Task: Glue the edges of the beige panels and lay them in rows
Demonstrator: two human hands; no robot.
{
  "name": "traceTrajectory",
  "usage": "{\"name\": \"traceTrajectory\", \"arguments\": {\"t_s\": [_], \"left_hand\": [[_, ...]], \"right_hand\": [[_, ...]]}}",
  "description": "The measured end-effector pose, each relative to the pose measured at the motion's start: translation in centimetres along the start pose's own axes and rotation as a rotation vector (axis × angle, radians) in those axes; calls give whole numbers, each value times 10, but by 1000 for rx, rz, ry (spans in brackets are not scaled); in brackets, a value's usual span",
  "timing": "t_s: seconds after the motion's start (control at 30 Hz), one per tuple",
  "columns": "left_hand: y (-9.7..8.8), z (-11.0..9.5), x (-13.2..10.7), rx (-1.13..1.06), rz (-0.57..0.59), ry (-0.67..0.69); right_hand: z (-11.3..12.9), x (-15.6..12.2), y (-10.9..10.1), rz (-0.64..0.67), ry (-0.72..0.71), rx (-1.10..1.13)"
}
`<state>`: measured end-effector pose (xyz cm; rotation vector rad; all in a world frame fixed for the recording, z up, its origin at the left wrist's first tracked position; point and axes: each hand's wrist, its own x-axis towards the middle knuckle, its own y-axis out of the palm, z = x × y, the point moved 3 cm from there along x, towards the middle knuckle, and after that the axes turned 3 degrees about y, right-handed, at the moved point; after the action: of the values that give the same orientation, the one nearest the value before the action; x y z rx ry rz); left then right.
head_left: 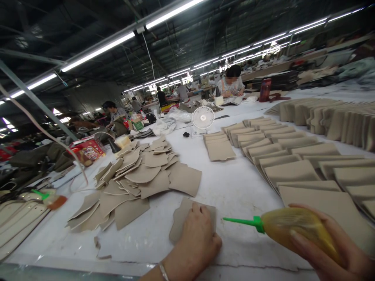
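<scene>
My right hand [336, 238] is wrapped round a squeeze bottle [293, 228] of amber liquid, probably glue. Its long green nozzle points left, short of a beige cut panel [178, 222] lying on the white table. Over that panel rests my left hand [199, 234], fingers bent and close together, gripping or pressing it; the fingertips are partly hidden. Beyond it spreads a loose heap of similar beige panels [158, 183]. Overlapping rows of beige panels [293, 171] fan out on the right, near the bottle.
A white fan [203, 118] stands mid-table. Along the back right runs a long row of panels [336, 117]. A second green-nozzled bottle [55, 201] lies at left by pale strips [20, 226]. A red tumbler [265, 90] and a co-worker [231, 84] are farther back.
</scene>
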<state>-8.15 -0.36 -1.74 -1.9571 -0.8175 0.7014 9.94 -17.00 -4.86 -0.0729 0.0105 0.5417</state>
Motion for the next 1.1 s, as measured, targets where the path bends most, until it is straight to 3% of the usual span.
{"name": "traceTrajectory", "arguments": {"t_s": [0.2, 0.3, 0.5, 0.6, 0.73, 0.9, 1.1], "left_hand": [[2, 0, 14, 133, -73, 28], [-5, 12, 16, 208, -25, 66], [-25, 30, 16, 62, 88, 276], [-19, 36, 19, -32, 34, 259], [-7, 38, 23, -99, -20, 242], [-10, 33, 22, -2, -4, 270], [-13, 33, 18, 91, 27, 233]], "right_hand": [[-4, 10, 1, 44, -74, -88], [-6, 18, 2, 77, -117, -114], [29, 4, 33, 131, -203, -152], [43, -2, 49, 146, -236, -198], [36, 5, 58, 200, -319, -316], [28, 21, 69, 237, -574, -489], [30, 19, 73, 229, -673, -539]]}}
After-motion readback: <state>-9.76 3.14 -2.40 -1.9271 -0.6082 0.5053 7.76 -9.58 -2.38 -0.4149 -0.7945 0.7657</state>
